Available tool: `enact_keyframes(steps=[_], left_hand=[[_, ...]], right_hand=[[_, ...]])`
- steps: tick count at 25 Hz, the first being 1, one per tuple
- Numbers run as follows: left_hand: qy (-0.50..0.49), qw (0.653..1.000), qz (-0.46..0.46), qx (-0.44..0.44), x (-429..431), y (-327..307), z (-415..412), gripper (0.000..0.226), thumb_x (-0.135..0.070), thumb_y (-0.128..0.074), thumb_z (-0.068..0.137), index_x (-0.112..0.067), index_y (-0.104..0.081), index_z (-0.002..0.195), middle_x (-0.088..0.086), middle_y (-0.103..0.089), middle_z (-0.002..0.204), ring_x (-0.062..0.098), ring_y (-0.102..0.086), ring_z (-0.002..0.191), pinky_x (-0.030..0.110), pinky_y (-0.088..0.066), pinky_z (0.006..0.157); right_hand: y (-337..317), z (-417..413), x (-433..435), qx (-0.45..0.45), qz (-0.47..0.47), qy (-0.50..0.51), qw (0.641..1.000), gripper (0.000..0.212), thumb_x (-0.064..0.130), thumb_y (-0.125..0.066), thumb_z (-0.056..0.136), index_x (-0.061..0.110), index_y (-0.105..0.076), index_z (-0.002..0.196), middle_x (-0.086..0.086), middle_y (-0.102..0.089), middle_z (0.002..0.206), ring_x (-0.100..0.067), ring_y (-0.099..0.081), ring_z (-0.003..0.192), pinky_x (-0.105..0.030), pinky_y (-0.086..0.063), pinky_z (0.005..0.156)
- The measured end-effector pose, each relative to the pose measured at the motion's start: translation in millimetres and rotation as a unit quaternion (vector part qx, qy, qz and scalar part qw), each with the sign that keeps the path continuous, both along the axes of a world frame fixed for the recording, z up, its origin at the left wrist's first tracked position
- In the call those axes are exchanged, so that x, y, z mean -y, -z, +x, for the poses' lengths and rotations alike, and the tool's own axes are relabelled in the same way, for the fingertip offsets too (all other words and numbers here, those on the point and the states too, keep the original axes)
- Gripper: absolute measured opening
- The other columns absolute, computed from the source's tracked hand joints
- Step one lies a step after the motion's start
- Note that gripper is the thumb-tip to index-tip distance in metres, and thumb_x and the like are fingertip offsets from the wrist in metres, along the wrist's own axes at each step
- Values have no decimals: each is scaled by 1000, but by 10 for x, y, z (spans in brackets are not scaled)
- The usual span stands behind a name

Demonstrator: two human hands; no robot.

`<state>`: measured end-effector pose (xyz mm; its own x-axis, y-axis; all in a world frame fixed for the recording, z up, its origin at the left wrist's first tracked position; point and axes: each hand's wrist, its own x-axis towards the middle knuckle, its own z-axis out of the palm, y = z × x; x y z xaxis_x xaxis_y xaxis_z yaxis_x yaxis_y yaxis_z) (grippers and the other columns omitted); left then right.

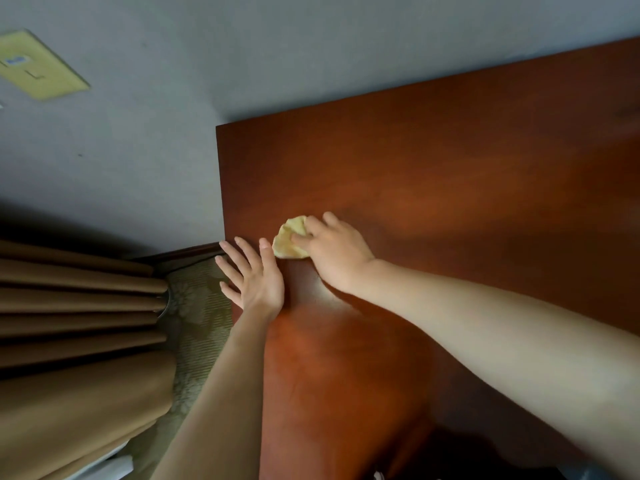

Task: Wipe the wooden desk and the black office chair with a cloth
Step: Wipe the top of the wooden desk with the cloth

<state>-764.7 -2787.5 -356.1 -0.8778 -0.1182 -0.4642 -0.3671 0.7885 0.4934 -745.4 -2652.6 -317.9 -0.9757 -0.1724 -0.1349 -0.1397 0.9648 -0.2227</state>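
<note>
A reddish-brown wooden desk (450, 161) fills the right half of the view, its left edge running down the middle. My right hand (334, 251) grips a small crumpled yellow cloth (289, 239) and presses it on the desktop near the left edge. Beside it, my left hand (254, 275) lies flat with spread fingers at the desk's left edge, fingertips reaching past the edge. The black office chair does not show clearly.
A grey wall (138, 133) stands behind and left of the desk, with a yellowish switch plate (38, 64) at upper left. Brown curtains (79, 323) hang at the left over a patterned greenish carpet (197, 306). Something dark lies at the bottom right.
</note>
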Motion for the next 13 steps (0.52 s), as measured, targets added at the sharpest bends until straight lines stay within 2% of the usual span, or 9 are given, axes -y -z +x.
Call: enact_keyframes(steps=[4,7,9,11,13], left_hand=[[7,1000,-5,8,31,-13,-22,60,-51,-10,98,-27,7,151,-7,22,156,14,24,142,46,13,113],[18,999,-47,21,-7,-51,-26,66,-55,-13,97,-23,8,151,-4,22,157,17,23,143,47,11,114],[30,996,-77,15,-40,-91,0,69,-56,-14,96,-20,6,151,0,20,157,19,23,143,47,12,114],[75,992,-102,-4,-141,-130,76,70,-56,-14,96,-17,4,152,3,20,157,20,24,142,45,14,113],[137,985,-106,-26,-293,-157,194,70,-55,-15,97,-16,5,152,4,20,157,19,26,142,44,15,113]], right_hand=[[64,480,-27,-3,-54,-81,995,44,11,-48,91,25,-49,133,-4,-45,122,-27,-41,106,-33,-32,73],[69,912,-56,-17,-86,-105,991,40,10,-57,84,25,-62,121,-1,-54,109,-24,-49,98,-35,-45,73],[94,1158,-81,-25,-81,-136,987,32,10,-62,78,25,-69,106,3,-58,95,-19,-54,87,-33,-52,64],[125,1347,-199,-28,-90,-160,983,29,12,-68,74,26,-71,99,5,-60,87,-15,-55,79,-28,-51,56],[144,1452,-360,-54,-87,-177,979,29,17,-72,71,29,-71,98,7,-61,84,-11,-56,75,-23,-47,54]])
